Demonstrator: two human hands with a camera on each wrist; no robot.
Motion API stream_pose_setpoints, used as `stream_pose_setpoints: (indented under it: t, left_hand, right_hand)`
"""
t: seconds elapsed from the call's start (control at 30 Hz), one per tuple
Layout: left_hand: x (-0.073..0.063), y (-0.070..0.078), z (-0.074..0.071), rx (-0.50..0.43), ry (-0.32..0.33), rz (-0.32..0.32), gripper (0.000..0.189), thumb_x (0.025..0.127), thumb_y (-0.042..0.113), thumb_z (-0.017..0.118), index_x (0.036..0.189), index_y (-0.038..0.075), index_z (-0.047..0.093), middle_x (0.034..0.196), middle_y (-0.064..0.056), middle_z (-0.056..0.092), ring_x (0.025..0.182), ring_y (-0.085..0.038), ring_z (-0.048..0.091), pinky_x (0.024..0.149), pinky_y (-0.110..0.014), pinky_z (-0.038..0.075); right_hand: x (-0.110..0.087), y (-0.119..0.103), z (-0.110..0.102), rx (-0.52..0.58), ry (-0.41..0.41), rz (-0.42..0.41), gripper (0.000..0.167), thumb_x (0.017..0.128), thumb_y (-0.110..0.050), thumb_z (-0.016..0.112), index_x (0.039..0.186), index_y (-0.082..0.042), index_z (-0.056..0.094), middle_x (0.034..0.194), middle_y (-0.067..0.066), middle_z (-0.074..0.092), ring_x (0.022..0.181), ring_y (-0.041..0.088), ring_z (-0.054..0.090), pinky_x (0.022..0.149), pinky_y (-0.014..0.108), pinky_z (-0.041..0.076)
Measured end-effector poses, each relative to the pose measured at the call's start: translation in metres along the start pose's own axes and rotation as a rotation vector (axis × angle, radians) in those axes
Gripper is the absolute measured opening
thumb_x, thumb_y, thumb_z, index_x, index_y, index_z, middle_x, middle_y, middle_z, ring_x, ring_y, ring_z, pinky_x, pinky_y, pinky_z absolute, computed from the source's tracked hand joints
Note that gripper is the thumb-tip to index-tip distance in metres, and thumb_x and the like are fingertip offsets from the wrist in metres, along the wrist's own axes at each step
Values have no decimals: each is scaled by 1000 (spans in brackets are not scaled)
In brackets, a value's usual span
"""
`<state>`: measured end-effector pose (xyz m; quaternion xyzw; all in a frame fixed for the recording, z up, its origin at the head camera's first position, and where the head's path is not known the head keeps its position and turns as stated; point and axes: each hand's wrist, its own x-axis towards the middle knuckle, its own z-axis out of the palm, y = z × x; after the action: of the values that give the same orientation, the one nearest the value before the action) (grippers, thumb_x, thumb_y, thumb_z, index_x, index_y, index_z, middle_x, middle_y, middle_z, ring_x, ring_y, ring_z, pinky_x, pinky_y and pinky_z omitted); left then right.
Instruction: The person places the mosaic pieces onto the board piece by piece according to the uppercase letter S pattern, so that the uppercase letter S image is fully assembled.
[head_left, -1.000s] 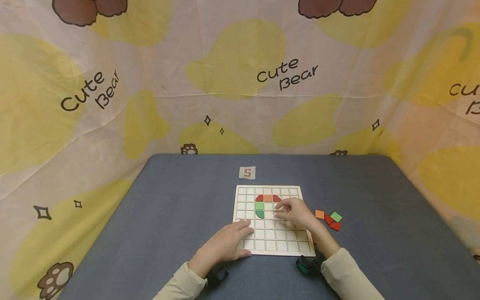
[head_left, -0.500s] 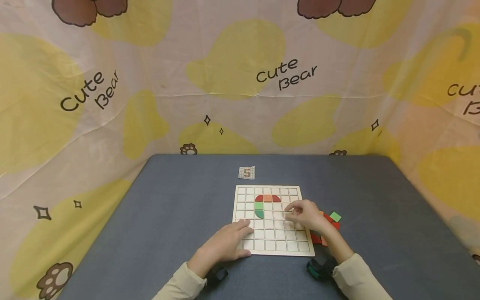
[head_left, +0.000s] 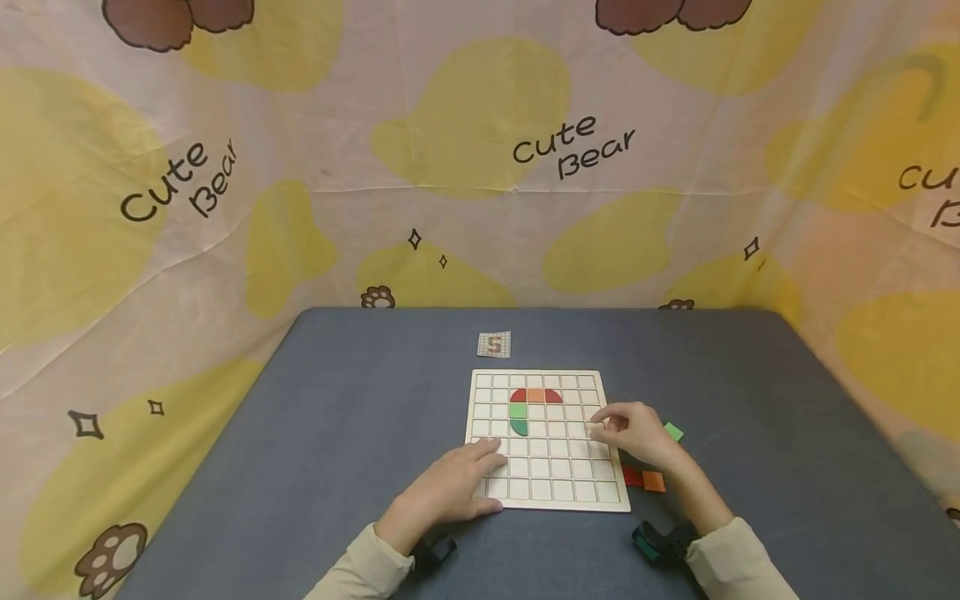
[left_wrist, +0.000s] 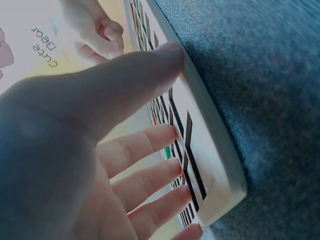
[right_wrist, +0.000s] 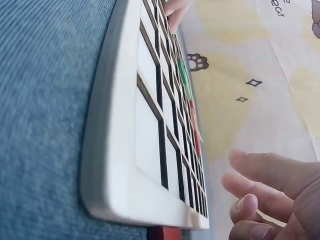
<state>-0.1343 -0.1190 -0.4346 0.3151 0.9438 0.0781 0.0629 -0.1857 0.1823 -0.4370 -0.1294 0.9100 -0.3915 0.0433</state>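
A white gridded board lies on the table. Set in its upper grid are two red quarter-round tiles with an orange square tile between them, a light green square and a dark green quarter-round. My left hand rests on the board's near left corner, fingers extended over the grid and thumb at the front edge. Over the right edge hovers my right hand, its fingers loosely bent; the right wrist view shows nothing between thumb and fingers.
Right of the board lie loose tiles: a red one, an orange square and a light green one, partly hidden by the right hand. A small card printed with a figure on a grid lies behind the board.
My right hand has moved right, from the board's middle to its right edge, and now covers some loose tiles there. The left hand and the tiles on the board stay put.
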Motion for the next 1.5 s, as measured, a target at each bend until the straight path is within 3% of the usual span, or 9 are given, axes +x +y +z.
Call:
stream_pose_setpoints:
  t: [0.3, 0.93, 1.5]
  left_hand:
    - [1, 2, -2, -2, -3, 1, 57, 83, 39, 72, 131, 13, 57, 146, -9, 51, 136, -25, 49, 110, -40, 45]
    - [-2, 1, -2, 2, 37, 22, 55, 82, 37, 73, 128, 11, 59, 143, -10, 53, 133, -26, 52, 108, -39, 46]
    - [-2, 1, -1, -3, 30, 18, 55, 83, 38, 72, 129, 11, 59, 143, -10, 53, 134, -26, 51, 109, -39, 45]
  right_hand:
    - [-6, 11, -9, -14, 25, 3, 23, 81, -13, 74, 98, 3, 71, 63, -2, 49, 54, 2, 37, 50, 18, 31]
    - [-9, 28, -26, -28, 7, 34, 30, 77, -14, 78, 101, 3, 71, 69, 1, 55, 60, 4, 42, 53, 20, 36]
    - [-12, 41, -38, -39, 18, 98, 35, 77, -16, 78, 104, 5, 70, 64, -2, 47, 51, 4, 39, 47, 20, 34]
